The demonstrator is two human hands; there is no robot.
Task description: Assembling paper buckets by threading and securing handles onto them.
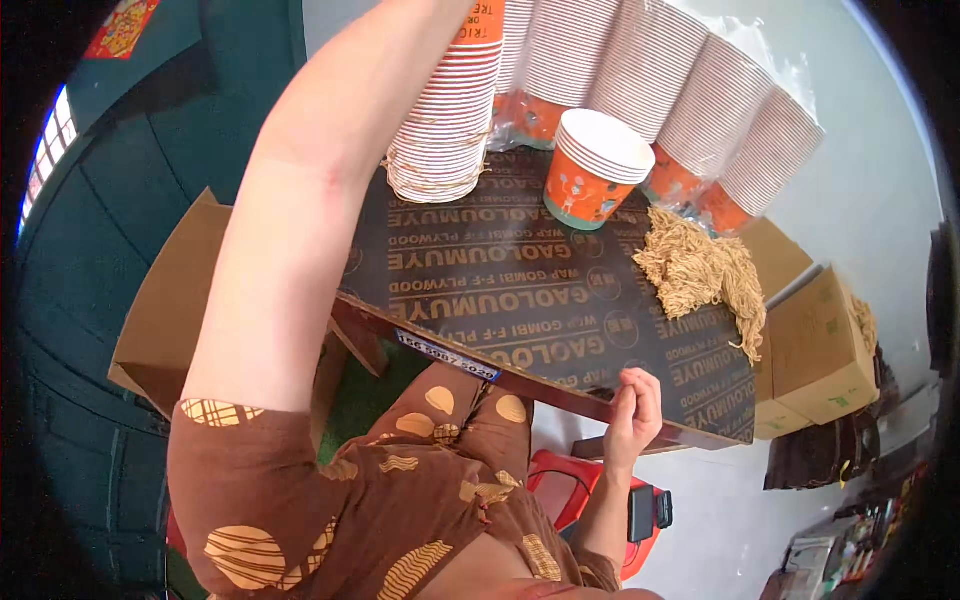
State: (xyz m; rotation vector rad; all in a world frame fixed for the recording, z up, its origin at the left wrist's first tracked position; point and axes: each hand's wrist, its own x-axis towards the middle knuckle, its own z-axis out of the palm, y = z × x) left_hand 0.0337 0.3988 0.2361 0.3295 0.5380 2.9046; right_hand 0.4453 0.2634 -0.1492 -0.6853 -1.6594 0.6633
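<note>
My left arm (290,220) reaches up across the picture, and its hand is outside the top edge. Beside that forearm stands a tall stack of white-rimmed paper cups (440,130), with tan strings around its lower rims. At the near edge of the dark plywood tabletop (480,270), my right hand (634,415) is closed, thumb against the curled fingers. Anything pinched there is too small to make out. Farther back is a short stack of orange paper cups (597,170). To its right lies a heap of tan strings (700,270), partly hanging toward the table's right side.
Several plastic-wrapped cup stacks (650,75) line the back. Cardboard boxes (815,335) stand at the right, and an open carton (165,285) is at the left. Below the table are a red stool (555,480) and a black device (645,513).
</note>
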